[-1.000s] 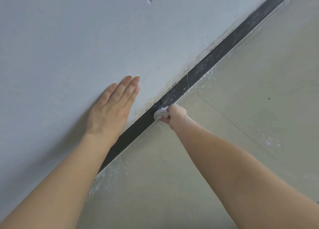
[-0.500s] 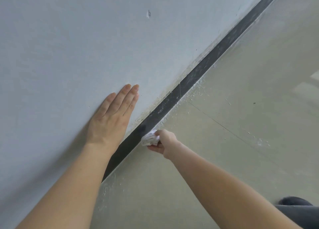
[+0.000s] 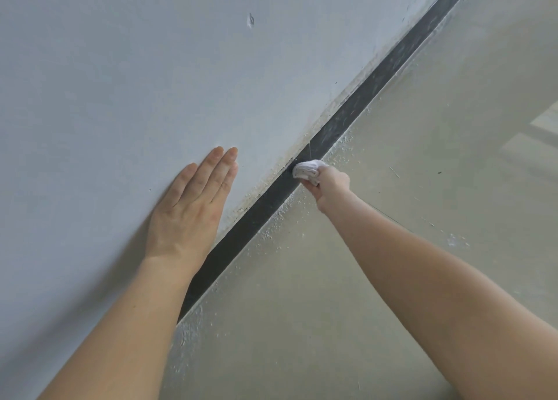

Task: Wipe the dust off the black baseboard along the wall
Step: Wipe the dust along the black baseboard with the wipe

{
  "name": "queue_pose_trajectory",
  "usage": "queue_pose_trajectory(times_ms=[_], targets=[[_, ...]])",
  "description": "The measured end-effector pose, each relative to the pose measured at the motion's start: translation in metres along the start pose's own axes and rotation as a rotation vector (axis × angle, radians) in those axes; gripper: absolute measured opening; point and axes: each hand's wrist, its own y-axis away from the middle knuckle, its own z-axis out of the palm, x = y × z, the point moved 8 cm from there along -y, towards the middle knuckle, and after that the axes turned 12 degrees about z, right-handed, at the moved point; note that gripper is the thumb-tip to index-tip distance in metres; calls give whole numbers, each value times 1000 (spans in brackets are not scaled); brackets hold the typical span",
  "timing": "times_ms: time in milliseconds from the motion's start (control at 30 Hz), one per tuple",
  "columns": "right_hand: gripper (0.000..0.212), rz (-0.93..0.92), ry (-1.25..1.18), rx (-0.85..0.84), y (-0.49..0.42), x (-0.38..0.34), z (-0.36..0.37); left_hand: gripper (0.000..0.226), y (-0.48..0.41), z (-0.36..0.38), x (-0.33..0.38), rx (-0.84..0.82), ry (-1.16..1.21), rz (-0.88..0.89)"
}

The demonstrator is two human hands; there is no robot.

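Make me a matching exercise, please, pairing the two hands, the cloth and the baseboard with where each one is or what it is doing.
Column 1:
1. left hand
2. right hand
3. white cloth
4. black baseboard

Column 2:
A. pressed against the baseboard
B. lies flat on the wall, fingers straight
C. runs between wall and floor
D. grips the cloth

Pairs: 1-B, 2-D, 3-A, 4-C
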Motion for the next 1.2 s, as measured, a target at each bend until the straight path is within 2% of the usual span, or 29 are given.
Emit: queue_pose_trajectory(times_ms=[67,133,300,400,500,733,900,967,1067,1133,1200], targets=[[21,-23,50,143,-2,-4,-16,73,0,-2,-1,6,2,-7],[23,14,148,183,6,15,-21,72,-1,-3,-2,-2,-6,-12],[22,353,409,-178,55,128,18,69,-2,-2,-2,6,-42,-14],[20,462,282,-352,81,151,41,68,-1,0,-1,-8,-67,-11],[24,402,130,-332,73,121,51,71,0,0,0,-12,-85,-4],[29,137,112,-140,44,13,33,64,0,0,-1,30,-49,-27],[22,-73,5,-16,34,-40,8,78,-5,-4,-2,34,-26,-48],[19,-63,25,46,32,-34,-4,81,-9,-5,-4,19,6,-60],[23,5,299,10,32,13,-2,84,-18,-7,-5,14,38,-74],[35,140,449,-65,34,67,9,85,-24,-7,-3,4,42,-75],[36,320,472,-155,41,120,20,85,-26,-7,-1,14,43,-81]])
